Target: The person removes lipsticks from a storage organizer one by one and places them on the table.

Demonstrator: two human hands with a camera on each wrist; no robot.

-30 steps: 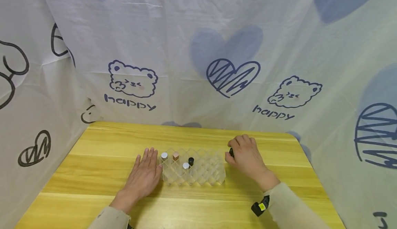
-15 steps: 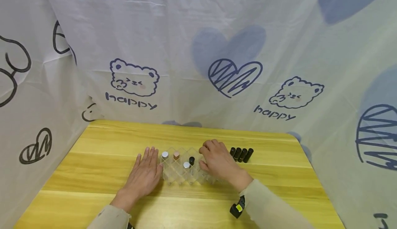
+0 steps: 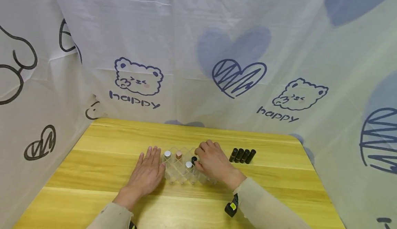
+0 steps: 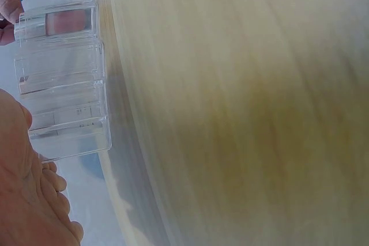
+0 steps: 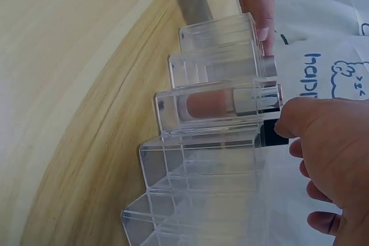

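A clear plastic lipstick organizer (image 3: 174, 176) with diamond-shaped slots stands on the table, several capped tubes upright in it. My left hand (image 3: 145, 174) lies with straight fingers along its left end. My right hand (image 3: 214, 162) is over the right part, thumb and fingers at the black cap of a lipstick tube (image 3: 194, 160), seemingly pinching it; the fingertips behind are partly hidden. Beside that cap stands a silver-capped lip gloss tube (image 5: 210, 105) with peach filling. A silver-capped tube (image 3: 167, 154) and a copper-capped tube (image 3: 179, 154) sit in the back left slots.
Several black lipstick tubes (image 3: 243, 156) lie side by side on the wooden table (image 3: 186, 211), right of the organizer. A white printed cloth (image 3: 186, 50) hangs behind the table and along both sides.
My right hand has moved left from the black tubes on the table to over the organizer, then on to the black cap there. My left hand stays at the left end.
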